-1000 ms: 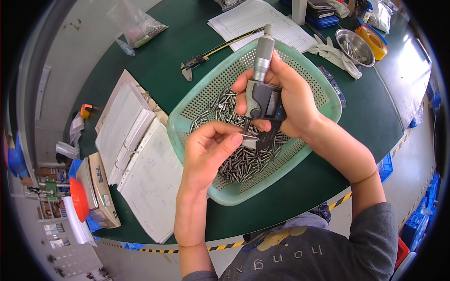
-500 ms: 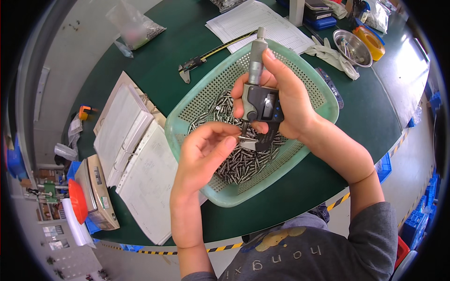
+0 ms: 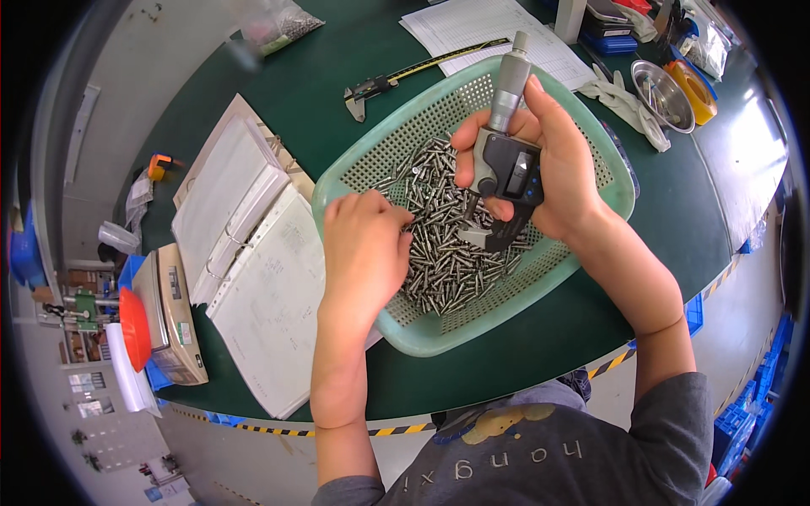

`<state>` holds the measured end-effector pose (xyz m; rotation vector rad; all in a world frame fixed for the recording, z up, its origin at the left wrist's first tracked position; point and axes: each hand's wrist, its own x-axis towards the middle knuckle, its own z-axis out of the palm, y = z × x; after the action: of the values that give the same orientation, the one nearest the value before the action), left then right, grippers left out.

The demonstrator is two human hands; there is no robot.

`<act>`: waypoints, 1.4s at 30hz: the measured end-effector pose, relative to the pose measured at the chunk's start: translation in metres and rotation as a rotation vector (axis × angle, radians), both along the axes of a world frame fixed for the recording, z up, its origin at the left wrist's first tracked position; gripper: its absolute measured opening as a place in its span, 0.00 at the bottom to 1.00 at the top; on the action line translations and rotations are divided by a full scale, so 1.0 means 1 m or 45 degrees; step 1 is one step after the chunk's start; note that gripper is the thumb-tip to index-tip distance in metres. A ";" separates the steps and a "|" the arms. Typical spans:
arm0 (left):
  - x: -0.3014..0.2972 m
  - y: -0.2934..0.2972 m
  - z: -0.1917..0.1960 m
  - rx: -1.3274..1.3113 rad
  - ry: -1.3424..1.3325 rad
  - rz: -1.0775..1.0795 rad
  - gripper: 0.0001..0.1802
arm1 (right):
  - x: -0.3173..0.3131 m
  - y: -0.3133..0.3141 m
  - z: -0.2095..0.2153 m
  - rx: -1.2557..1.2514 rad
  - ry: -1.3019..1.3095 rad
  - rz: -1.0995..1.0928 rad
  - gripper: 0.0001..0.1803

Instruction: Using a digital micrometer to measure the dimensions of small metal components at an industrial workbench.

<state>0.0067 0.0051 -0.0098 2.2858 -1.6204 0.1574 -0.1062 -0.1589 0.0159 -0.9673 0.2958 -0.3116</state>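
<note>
A digital micrometer (image 3: 514, 171) with a silver thimble and a black frame is gripped in my right hand (image 3: 569, 181), tilted over the basket. Nothing shows between its measuring faces. My left hand (image 3: 364, 251) is curled at the left side of the pile of small metal pins (image 3: 451, 268). Its fingertips are partly hidden, and I cannot make out what they hold. The pins lie heaped in a green perforated plastic basket (image 3: 429, 339).
Left of the basket lies an open ring binder (image 3: 274, 291), with a weighing scale (image 3: 175, 316) beyond it. Behind the basket are a caliper (image 3: 371, 88) and paper sheets (image 3: 472, 29). A white glove (image 3: 629, 110) and a metal bowl (image 3: 662, 94) sit at the far right.
My left hand has left the micrometer's jaws, where it held a thin pin, and moved left over the pins. My right hand still holds the micrometer. The whole view has shifted slightly.
</note>
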 end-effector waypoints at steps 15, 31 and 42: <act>-0.019 -0.010 0.017 -0.498 1.456 0.081 0.06 | -0.002 -0.003 -0.001 0.180 -0.056 0.096 0.34; -0.025 -0.011 0.011 -0.596 1.743 -0.119 0.08 | -0.002 -0.004 0.000 0.126 -0.092 0.080 0.33; -0.022 -0.008 0.011 -0.483 1.831 -0.082 0.08 | 0.000 -0.001 -0.004 0.074 -0.085 0.083 0.36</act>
<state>-0.0148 -0.0024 0.0017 1.3287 -0.7393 -0.8948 -0.1061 -0.1603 0.0122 -0.9057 0.2107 -0.2735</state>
